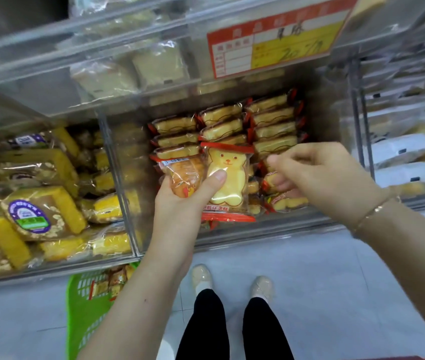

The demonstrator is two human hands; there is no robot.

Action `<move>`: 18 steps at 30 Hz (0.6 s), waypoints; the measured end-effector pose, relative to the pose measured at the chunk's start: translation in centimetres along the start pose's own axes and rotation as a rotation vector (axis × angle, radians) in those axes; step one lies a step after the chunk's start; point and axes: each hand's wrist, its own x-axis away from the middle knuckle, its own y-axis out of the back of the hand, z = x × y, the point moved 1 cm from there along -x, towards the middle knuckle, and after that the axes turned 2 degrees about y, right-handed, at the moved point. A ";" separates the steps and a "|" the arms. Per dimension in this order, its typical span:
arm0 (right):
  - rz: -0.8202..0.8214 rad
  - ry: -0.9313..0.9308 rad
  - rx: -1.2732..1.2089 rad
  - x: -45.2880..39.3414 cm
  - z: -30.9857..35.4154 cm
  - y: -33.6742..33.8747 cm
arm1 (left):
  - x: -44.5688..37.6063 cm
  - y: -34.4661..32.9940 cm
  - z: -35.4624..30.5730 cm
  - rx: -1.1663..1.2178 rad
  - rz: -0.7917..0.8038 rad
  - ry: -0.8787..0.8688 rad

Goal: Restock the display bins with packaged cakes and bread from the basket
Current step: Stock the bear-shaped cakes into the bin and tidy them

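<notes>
Bear-faced cake packet (228,178) in left hand (180,203), writing unreadable

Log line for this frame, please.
left hand holds bear-shaped cake packs | right hand reaching into clear bin | green basket on floor

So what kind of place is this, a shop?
Most likely a shop's bakery aisle: clear display bins filled with packaged cakes, a red and yellow price tag, and a green basket on the floor.
</notes>
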 end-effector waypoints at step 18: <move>-0.091 0.195 -0.254 -5.5 4.5 -7.6 | 2.9 7.3 -1.2 -0.181 -0.142 -0.361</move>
